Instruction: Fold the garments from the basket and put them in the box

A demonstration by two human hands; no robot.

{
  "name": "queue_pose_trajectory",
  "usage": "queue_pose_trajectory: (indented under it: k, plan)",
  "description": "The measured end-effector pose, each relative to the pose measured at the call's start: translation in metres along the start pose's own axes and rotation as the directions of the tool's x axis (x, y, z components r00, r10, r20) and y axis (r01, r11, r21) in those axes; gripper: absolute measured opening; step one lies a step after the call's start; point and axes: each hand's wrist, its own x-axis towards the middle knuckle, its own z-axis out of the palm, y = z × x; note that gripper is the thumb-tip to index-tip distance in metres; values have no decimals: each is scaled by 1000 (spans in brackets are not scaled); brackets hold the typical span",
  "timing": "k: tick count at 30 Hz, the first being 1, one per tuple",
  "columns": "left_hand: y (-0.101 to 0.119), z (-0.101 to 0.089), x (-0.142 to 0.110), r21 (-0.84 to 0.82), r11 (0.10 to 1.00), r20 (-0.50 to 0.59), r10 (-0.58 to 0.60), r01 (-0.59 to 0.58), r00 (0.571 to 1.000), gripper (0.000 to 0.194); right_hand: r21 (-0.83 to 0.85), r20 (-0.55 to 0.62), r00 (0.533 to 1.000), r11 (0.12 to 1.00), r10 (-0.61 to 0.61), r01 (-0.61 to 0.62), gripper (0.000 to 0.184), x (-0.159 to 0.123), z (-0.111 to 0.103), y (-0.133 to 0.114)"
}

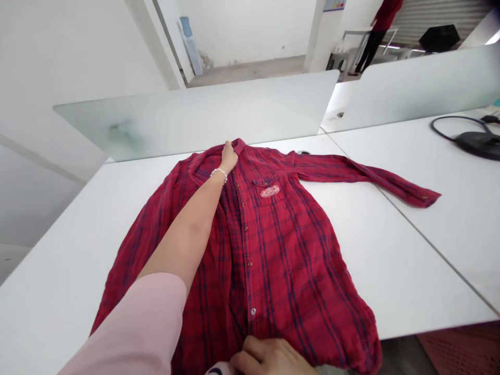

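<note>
A red and navy plaid shirt point(297, 245) lies front up on the white table, its button front partly open. One sleeve stretches out to the right; a pale emblem marks the chest pocket. My left hand point(229, 155), with a beaded bracelet at the wrist, reaches to the far end and is closed on the collar. At the near edge, my right hand point(271, 357) has its fingers curled on the shirt's front near the hem, below the lowest visible button. The lower part of that hand is cut off by the frame.
Frosted glass dividers point(219, 117) border the back of the white table point(390, 239). A black device with a cable point(478, 145) rests at the far right. Beyond the divider stands a person point(385, 23) in red near a metal-framed table. A water dispenser point(191, 49) is farther left.
</note>
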Motion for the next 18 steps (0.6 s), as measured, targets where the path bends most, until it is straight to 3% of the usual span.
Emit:
queue_pose_trajectory:
  k: [5, 9, 13, 15, 18]
  plan:
    - [-3, -7, -31, 172, 965, 33, 194, -197, 980, 57, 84, -24, 1000, 996, 1, 1, 12, 5, -10, -1]
    - [0, -17, -65, 335, 852, 252, 332, -404, 909, 59, 162, 2, 998, 985, 63, -63, 16, 7, -23, -8]
    - [3, -23, -97, 381, 775, 543, 254, -505, 801, 48, 199, 43, 989, 969, 139, -145, 21, 9, -38, -15]
    - [3, -25, -106, 394, 767, 588, 213, -507, 780, 50, 212, 69, 985, 963, 156, -167, 21, 9, -42, -21]
    - [2, -28, -108, 395, 770, 586, 209, -500, 783, 53, 236, 168, 978, 958, 126, -164, 19, 8, -45, -32]
